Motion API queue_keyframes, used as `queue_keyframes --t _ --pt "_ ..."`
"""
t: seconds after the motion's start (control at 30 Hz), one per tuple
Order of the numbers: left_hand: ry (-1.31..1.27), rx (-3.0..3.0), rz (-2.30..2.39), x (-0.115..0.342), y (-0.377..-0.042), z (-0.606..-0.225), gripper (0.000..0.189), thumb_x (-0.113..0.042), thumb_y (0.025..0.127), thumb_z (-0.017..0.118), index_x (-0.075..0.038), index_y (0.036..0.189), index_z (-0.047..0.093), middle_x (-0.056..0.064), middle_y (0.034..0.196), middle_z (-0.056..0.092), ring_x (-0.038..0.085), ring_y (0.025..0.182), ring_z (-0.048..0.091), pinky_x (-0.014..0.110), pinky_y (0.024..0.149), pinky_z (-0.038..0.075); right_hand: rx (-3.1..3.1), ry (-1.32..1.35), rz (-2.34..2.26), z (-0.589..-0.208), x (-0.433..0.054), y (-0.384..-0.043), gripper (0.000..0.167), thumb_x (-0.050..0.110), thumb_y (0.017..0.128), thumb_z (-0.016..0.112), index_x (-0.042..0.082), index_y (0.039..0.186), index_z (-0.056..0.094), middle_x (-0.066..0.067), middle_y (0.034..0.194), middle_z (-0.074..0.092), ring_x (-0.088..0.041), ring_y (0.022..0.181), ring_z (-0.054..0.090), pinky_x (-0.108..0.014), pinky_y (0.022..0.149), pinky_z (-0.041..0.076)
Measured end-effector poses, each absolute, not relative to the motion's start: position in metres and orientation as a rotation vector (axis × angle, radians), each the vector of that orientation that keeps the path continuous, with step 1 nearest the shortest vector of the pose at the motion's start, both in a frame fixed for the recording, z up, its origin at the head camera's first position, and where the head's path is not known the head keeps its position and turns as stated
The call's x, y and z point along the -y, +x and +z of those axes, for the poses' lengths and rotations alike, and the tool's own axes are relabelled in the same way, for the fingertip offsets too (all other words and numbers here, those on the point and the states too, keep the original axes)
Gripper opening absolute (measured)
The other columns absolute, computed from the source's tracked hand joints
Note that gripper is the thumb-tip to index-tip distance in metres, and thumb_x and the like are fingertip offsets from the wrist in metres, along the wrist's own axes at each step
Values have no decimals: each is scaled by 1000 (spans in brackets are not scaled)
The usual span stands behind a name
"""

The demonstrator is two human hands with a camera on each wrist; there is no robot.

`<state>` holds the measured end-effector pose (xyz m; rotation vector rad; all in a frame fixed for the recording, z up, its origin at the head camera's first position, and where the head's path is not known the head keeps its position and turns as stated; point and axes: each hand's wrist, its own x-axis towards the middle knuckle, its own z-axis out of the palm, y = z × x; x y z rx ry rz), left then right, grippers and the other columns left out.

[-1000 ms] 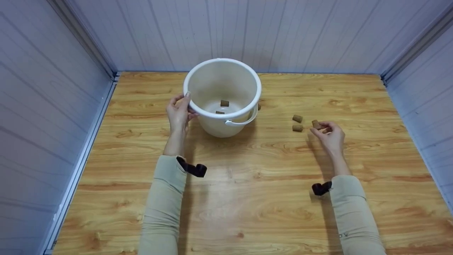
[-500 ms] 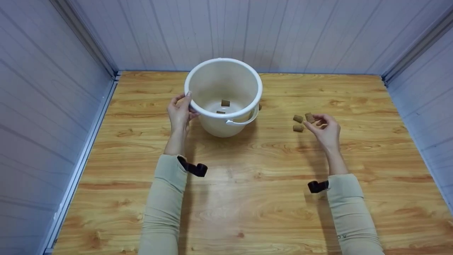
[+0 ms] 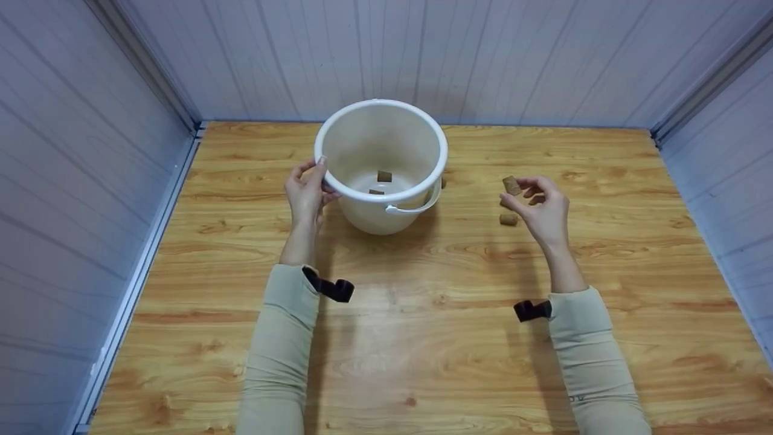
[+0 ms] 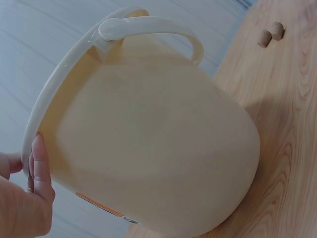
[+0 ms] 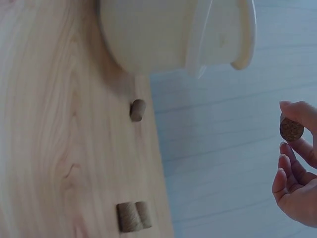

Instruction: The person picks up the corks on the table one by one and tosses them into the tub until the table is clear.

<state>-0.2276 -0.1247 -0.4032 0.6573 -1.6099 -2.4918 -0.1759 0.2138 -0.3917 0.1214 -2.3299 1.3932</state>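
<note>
A cream bucket (image 3: 381, 217) stands upright on the wooden table, its handle hanging down at the front right. My left hand (image 3: 305, 192) grips the bucket's rim on the left side; in the left wrist view the fingers of the left hand (image 4: 27, 201) bend round that rim. Raised over the table to the right, my right hand (image 3: 546, 214) pinches a cork stopper (image 3: 512, 185) between thumb and fingers. Just below it lie two more corks, one at the front (image 3: 508, 219) and one partly covered by the thumb. Two corks (image 3: 384, 176) are visible inside the bucket.
Another cork (image 5: 137, 110) lies on the table close to the bucket's right side, mostly hidden in the head view. Pale panelled walls (image 3: 386, 54) border the table (image 3: 398, 338) at the back, left and right.
My right hand has moved left and away from me, lifting the pinched cork above the two on the table. The left hand and bucket stay almost in place.
</note>
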Motion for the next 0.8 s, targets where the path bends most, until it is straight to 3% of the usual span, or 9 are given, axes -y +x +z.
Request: queue_keyframes --t 0.23,0.37,0.6,0.8 --pt "580 1531 -2501 141 -273 -475 34 -21 77 70 -7 104 53 12 62 56 20 42 54 31 37 52 2279 244 1396 -376 -195 -177 26 0 72 71 -11 93 60 -24 90 56 -34 75 48 -27 60 41" --pt "605 1567 -2475 140 -271 -473 35 -24 78 69 -7 105 53 12 63 56 19 44 54 31 39 52 2247 308 1401 -369 -184 -179 25 -1 71 71 -11 91 60 -24 89 55 -36 75 48 -26 59 42" --pt "633 1610 -2441 126 -238 -423 30 -19 83 64 -4 105 53 9 61 52 14 42 51 25 41 52 2222 363 1429 -357 -163 -184 25 -1 69 73 -12 89 60 -23 87 56 -34 74 48 -29 60 43" --pt "606 1540 -2505 133 -251 -443 32 -25 82 65 -5 104 54 6 58 51 11 41 49 23 37 50 2223 416 1441 -362 -149 -200 28 1 68 75 -9 90 61 -20 87 57 -30 75 49 -29 61 43"
